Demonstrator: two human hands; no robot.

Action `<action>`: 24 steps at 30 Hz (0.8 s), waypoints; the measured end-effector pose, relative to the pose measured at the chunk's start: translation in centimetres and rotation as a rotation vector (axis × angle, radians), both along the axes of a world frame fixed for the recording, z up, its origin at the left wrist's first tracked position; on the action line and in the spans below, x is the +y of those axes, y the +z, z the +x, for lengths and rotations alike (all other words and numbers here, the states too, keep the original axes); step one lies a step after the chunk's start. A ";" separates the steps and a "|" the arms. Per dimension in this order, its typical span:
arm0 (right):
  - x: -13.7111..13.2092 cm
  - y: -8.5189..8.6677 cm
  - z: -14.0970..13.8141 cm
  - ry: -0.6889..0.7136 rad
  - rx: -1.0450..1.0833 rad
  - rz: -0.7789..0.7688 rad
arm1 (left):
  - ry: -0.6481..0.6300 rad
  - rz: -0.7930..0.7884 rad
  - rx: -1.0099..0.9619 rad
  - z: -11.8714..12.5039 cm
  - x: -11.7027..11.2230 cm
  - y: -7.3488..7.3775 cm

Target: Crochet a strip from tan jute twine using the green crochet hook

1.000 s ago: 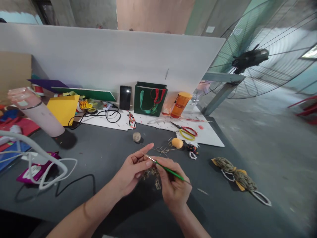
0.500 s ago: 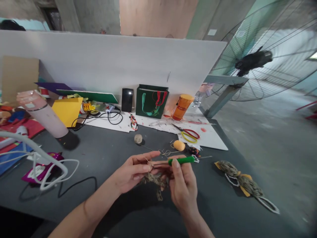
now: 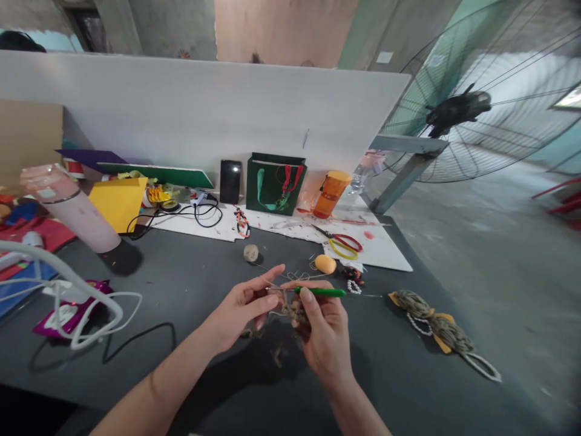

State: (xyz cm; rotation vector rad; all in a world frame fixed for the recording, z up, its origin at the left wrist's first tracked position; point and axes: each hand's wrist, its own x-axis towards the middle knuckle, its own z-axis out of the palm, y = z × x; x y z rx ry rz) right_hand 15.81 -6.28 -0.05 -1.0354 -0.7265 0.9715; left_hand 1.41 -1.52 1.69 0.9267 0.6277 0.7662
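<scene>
My right hand (image 3: 329, 333) grips a crochet hook (image 3: 323, 292) by its green handle, the thin tip pointing left. A small brownish-grey crocheted piece (image 3: 295, 312) hangs between my hands, partly hidden by my fingers. My left hand (image 3: 240, 309) pinches the work near the hook's tip with thumb and fingers, its index finger raised with a strand of yarn by it. The strand leads back toward a small greyish yarn ball (image 3: 250, 253) on the dark table. Beyond my right hand lies a yellow-orange ball (image 3: 325, 264).
Scissors (image 3: 342, 243) with red and yellow handles lie on white board. A braided olive yarn bundle (image 3: 436, 321) rests at right. Behind stand an orange bottle (image 3: 333, 194), green bag (image 3: 276, 184) and phone (image 3: 230, 181). A pink bottle (image 3: 72, 209) and white cable (image 3: 120, 312) are at left.
My right hand and the hook have shifted slightly left and the hook's tip now sits nearer my left fingers. My left index finger is lifted higher. The view has moved a little.
</scene>
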 end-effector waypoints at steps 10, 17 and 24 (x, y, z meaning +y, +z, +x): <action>0.2 0.5 0.4 0.037 -0.085 0.091 | 0.005 0.043 -0.026 -0.2 0.2 -0.1; 0.2 0.3 0.9 -0.059 -0.533 0.407 | 0.012 0.073 -0.046 -0.1 0.2 -0.2; -0.1 -0.7 0.1 -0.177 -0.553 0.506 | -0.005 0.011 -0.070 0.3 -0.1 0.0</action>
